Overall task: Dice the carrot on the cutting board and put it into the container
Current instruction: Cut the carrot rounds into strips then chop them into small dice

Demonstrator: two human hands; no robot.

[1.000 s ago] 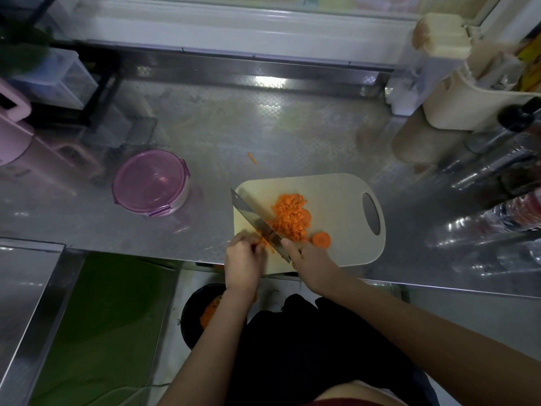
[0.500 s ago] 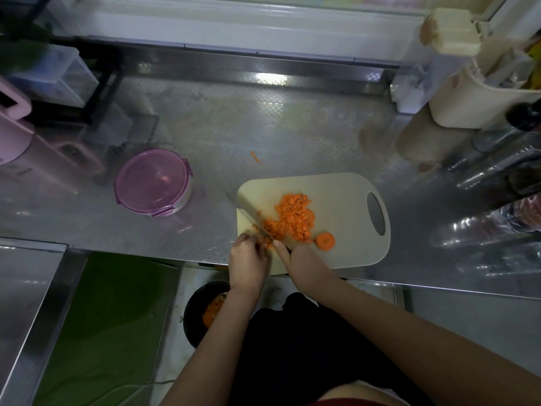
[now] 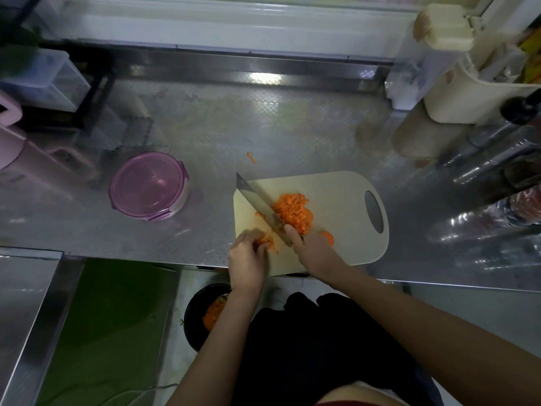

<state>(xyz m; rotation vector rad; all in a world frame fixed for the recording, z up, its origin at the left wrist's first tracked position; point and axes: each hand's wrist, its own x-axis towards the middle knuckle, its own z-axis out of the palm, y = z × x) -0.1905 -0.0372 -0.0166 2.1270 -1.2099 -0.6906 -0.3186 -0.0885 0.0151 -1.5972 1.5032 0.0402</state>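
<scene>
A cream cutting board (image 3: 336, 197) lies at the steel counter's front edge. A heap of diced carrot (image 3: 292, 212) sits on its middle, and a round carrot slice (image 3: 328, 237) lies near my right hand. My right hand (image 3: 314, 249) grips the handle of a cleaver (image 3: 257, 200), whose blade angles up and to the left, beside the heap. My left hand (image 3: 247, 257) pinches carrot pieces (image 3: 268, 240) at the board's front left corner. A round container with a purple lid (image 3: 149, 186) stands shut on the counter to the left of the board.
A stray carrot bit (image 3: 251, 157) lies on the counter behind the board. A black bin (image 3: 202, 315) holding carrot scraps sits on the floor below the counter's edge. Cream holders (image 3: 474, 92) and bottles (image 3: 497, 159) crowd the right side; a pink jug (image 3: 11, 142) stands at the far left.
The cleaver went down onto the carrot by my left hand, then rose again with its blade tilted up to the left. My left hand stayed at the board's front left corner.
</scene>
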